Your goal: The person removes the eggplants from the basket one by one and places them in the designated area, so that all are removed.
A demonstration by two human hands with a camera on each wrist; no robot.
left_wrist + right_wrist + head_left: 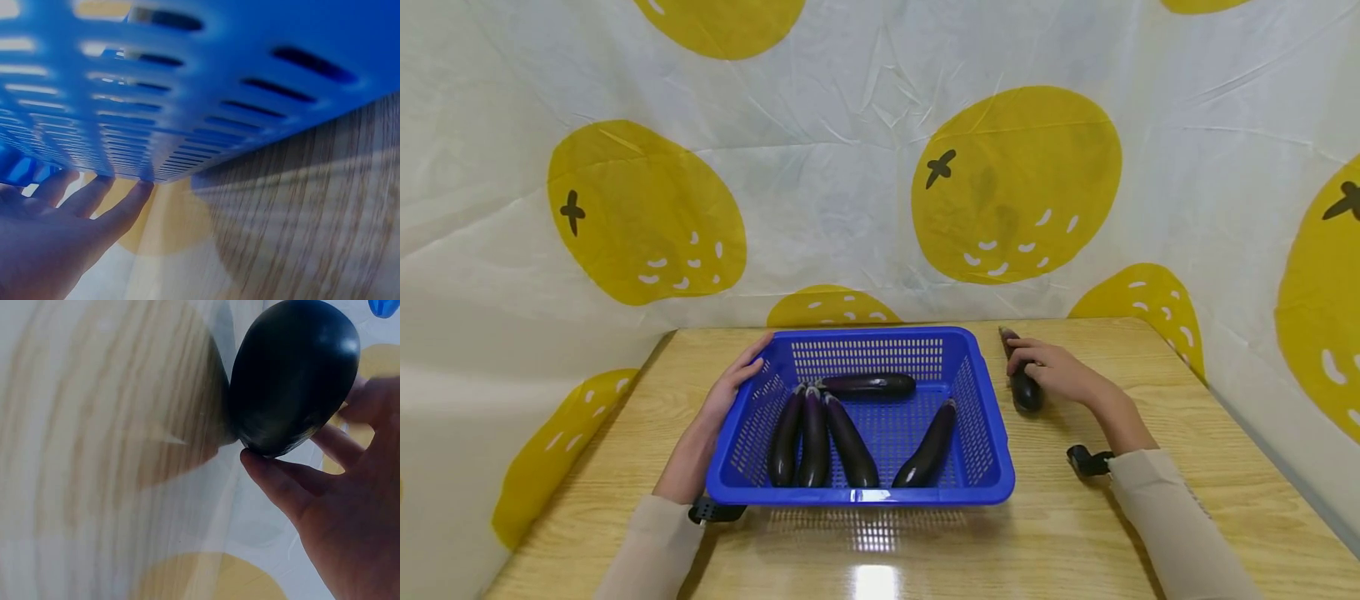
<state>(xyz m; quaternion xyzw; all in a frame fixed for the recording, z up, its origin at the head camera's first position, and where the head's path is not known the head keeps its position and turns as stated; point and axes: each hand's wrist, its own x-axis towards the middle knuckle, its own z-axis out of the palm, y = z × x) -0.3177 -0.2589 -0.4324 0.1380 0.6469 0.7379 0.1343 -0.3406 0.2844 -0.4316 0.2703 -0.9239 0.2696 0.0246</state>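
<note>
On the table stands a blue plastic basket with slotted walls. Several dark purple eggplants lie in it, one crosswise at the back and the others lengthwise, such as the eggplant near the middle. My left hand rests against the basket's left side near the back corner; the left wrist view shows its extended fingers touching the slotted wall. To the right of the basket, my right hand grips another eggplant on the table, fingers and thumb about its sides. Its rounded end fills the right wrist view's top.
The light wooden table runs back to a white cloth printed with yellow fruit, which hangs behind it and along both sides. A black wrist camera sits at the right sleeve, and another wrist camera at the left.
</note>
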